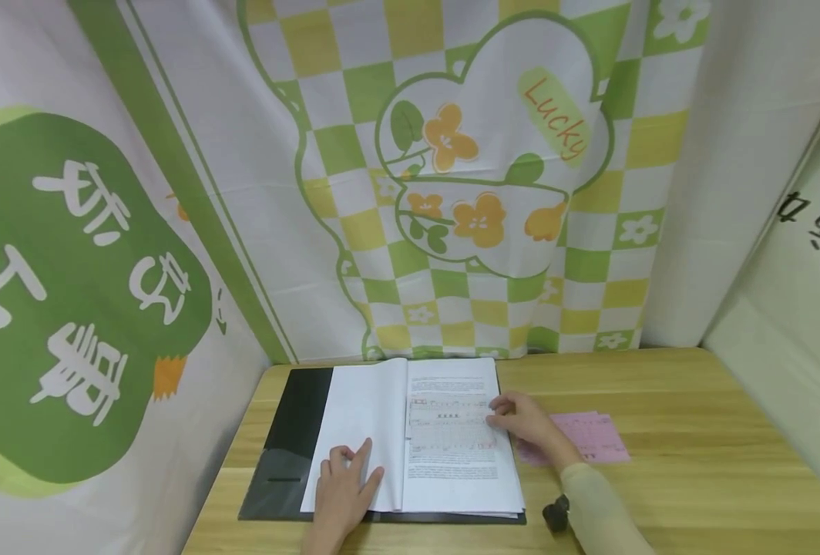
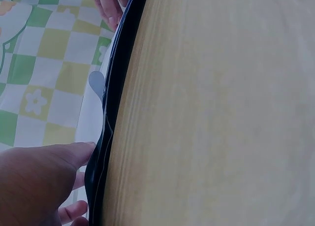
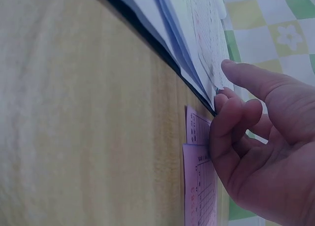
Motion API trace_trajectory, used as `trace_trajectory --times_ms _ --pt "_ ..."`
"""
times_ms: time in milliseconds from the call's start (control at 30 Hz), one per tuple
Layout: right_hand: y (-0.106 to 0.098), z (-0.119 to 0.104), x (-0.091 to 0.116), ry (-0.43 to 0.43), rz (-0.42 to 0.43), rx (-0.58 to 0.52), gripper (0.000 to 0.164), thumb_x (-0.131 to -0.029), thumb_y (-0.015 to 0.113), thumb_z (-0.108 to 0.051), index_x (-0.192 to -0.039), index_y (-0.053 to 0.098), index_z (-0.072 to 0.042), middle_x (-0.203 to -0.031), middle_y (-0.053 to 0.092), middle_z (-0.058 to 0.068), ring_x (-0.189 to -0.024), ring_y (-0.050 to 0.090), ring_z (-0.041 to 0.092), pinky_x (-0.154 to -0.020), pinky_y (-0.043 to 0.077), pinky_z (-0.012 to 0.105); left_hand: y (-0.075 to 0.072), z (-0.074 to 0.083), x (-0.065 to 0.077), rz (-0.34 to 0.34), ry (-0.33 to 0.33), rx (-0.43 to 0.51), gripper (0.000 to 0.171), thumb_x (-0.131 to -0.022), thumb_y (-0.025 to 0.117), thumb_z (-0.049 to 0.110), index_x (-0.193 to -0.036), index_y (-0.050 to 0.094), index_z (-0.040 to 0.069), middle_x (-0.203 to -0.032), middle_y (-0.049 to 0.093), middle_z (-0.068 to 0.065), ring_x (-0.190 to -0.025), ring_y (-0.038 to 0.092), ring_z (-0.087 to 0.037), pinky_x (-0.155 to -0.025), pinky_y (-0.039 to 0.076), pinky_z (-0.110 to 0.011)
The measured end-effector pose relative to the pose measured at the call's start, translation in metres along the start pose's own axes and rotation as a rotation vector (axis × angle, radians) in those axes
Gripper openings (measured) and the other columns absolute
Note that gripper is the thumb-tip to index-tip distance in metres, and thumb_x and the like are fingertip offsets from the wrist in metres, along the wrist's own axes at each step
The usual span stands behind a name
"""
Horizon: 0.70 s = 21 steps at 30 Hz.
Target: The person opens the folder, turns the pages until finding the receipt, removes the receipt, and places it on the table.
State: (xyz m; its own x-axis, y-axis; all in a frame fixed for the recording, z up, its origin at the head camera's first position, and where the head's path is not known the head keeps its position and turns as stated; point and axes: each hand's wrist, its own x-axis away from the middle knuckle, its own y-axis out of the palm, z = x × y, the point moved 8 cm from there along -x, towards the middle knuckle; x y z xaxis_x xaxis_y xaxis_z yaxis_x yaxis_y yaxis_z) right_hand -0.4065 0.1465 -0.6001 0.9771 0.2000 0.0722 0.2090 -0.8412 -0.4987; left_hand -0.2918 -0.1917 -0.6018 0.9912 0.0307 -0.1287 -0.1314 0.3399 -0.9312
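A black folder (image 1: 316, 385) lies open on the table with a stack of white sheets in it. My left hand (image 1: 344, 491) rests on the blank left page (image 1: 364, 401), fingers spread near its lower edge. The right page (image 1: 452, 493) carries printed lines and a thin form (image 1: 445, 432) with red marks. At that page's right edge is my right hand (image 1: 524, 420), its fingertips close to the form's edge. In the right wrist view, the thumb (image 3: 241, 73) stands apart from the bent fingers (image 3: 229, 113), whose tips meet the paper edge.
Pink printed slips (image 1: 593, 439) lie on the wooden table (image 1: 715, 462) right of the folder, partly under my right forearm. A small black object (image 1: 556, 514) sits at the right wrist. Patterned cloth (image 1: 445, 308) hangs behind the table, with further cloth walls on both sides.
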Motion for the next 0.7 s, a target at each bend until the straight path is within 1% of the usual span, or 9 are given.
trace_trajectory --times_ms 67,133,333,533,700 --pt "0.002 -0.001 0.0 0.003 -0.002 0.02 0.033 -0.091 0.082 -0.012 -0.116 0.069 0.004 -0.101 0.068 0.01 -0.085 0.063 0.022 -0.068 0.053 0.031 0.0 0.0 0.001 -0.004 0.0 -0.001 0.058 -0.102 0.066 0.046 -0.151 0.06 0.015 -0.122 0.046 -0.013 -0.094 0.041 -0.026 -0.073 0.04 -0.041" --pt "0.003 -0.002 -0.001 0.001 0.004 0.053 0.03 -0.089 0.083 -0.012 -0.112 0.07 0.002 -0.101 0.067 0.009 -0.09 0.062 0.021 -0.075 0.053 0.032 0.0 0.0 0.001 -0.004 0.0 0.0 0.058 -0.102 0.066 0.045 -0.151 0.06 0.015 -0.122 0.046 -0.013 -0.095 0.041 -0.026 -0.073 0.04 -0.041" --pt "0.004 -0.006 -0.004 0.013 0.019 0.107 0.026 -0.087 0.084 -0.01 -0.106 0.068 -0.001 -0.099 0.064 0.008 -0.091 0.059 0.022 -0.084 0.051 0.039 -0.002 0.001 -0.002 0.014 0.012 0.005 0.058 -0.101 0.067 0.045 -0.15 0.06 0.015 -0.122 0.046 -0.013 -0.095 0.042 -0.027 -0.073 0.041 -0.042" --pt "0.005 -0.011 -0.002 0.02 0.023 0.137 0.025 -0.088 0.083 -0.009 -0.104 0.065 -0.002 -0.098 0.063 0.008 -0.09 0.059 0.023 -0.087 0.051 0.044 -0.002 0.001 -0.002 0.026 0.026 -0.007 0.058 -0.102 0.066 0.046 -0.15 0.06 0.015 -0.121 0.047 -0.014 -0.093 0.042 -0.026 -0.071 0.041 -0.041" --pt "0.008 -0.009 0.0 0.029 0.025 0.161 0.023 -0.088 0.083 -0.008 -0.104 0.065 -0.005 -0.098 0.064 0.006 -0.091 0.06 0.022 -0.088 0.051 0.046 0.0 0.0 -0.001 0.031 0.034 -0.013 0.058 -0.102 0.066 0.046 -0.149 0.061 0.014 -0.119 0.047 -0.013 -0.091 0.041 -0.026 -0.07 0.039 -0.038"
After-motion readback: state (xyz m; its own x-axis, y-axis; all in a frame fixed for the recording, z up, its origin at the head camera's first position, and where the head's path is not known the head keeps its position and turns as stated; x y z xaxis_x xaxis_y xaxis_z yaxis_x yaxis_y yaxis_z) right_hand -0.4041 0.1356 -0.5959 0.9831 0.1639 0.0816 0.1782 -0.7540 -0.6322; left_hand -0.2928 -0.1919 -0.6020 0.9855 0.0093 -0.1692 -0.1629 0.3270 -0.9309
